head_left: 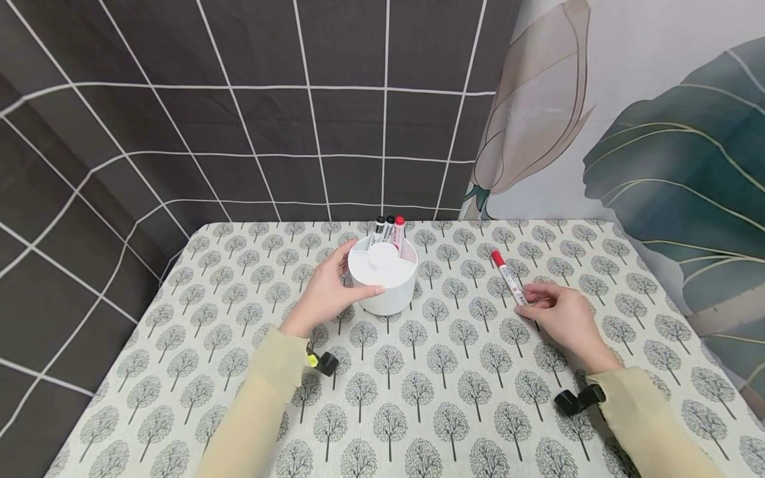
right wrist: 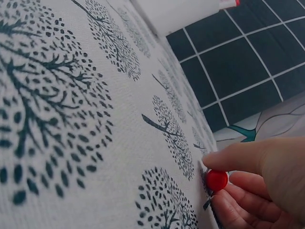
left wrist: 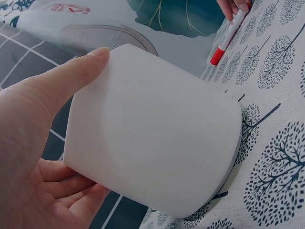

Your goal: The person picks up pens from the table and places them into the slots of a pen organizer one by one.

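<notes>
A round white pen organizer (head_left: 390, 297) with divided compartments stands on the table. My left hand (head_left: 325, 289) grips its left side, thumb across the front and fingers behind. In the left wrist view, its smooth white wall (left wrist: 152, 129) fills the middle. Two black-capped markers and a red-capped marker (head_left: 399, 231) stand in a rear compartment. To the right, my right hand (head_left: 564, 322) pinches the near end of another red marker (head_left: 509, 279), whose red cap points away from me. In the right wrist view, that marker's round red end (right wrist: 217, 180) shows between thumb and fingers.
A cloth printed with trees (head_left: 388, 398) covers the table. Behind it hangs a dark curtain with a white grid (head_left: 346, 123), and at the right a pale curtain with large leaves (head_left: 687, 159). Each wrist wears a small black camera (head_left: 578, 400).
</notes>
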Action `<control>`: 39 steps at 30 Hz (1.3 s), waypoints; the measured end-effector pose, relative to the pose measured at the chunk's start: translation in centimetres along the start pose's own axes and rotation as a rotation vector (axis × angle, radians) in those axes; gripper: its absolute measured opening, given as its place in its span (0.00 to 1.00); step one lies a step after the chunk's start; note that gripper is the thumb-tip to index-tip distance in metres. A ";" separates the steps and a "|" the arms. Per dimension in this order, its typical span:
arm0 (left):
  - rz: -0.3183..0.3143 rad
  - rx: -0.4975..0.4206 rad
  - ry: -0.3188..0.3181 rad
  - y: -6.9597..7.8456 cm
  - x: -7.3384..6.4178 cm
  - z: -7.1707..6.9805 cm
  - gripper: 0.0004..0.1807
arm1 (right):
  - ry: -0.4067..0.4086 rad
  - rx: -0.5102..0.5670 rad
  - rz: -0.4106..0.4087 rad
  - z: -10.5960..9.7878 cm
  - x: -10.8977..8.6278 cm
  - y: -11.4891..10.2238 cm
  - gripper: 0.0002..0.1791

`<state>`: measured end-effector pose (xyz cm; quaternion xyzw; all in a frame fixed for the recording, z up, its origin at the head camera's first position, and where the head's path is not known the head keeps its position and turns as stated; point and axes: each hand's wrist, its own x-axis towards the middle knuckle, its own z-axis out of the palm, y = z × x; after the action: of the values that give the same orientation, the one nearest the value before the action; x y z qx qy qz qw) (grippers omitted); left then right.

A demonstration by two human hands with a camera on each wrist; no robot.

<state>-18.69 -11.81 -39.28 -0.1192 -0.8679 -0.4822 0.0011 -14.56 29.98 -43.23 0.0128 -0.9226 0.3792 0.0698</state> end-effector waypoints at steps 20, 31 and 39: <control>0.008 -0.003 0.008 -0.2 0.0 0.1 0.59 | 0.026 0.063 0.080 -1.6 1.0 -2.1 0.18; 0.022 -0.002 0.009 -0.2 0.1 0.0 0.58 | 0.149 0.109 0.034 -3.6 3.3 -6.1 0.15; 0.015 -0.003 0.008 0.0 0.0 0.1 0.59 | 0.188 0.205 0.009 -3.9 4.4 -9.4 0.16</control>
<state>-18.65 -11.76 -39.37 -0.1237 -0.8663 -0.4839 0.0080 -17.77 26.19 -33.34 -0.0197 -0.8683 0.4714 0.1529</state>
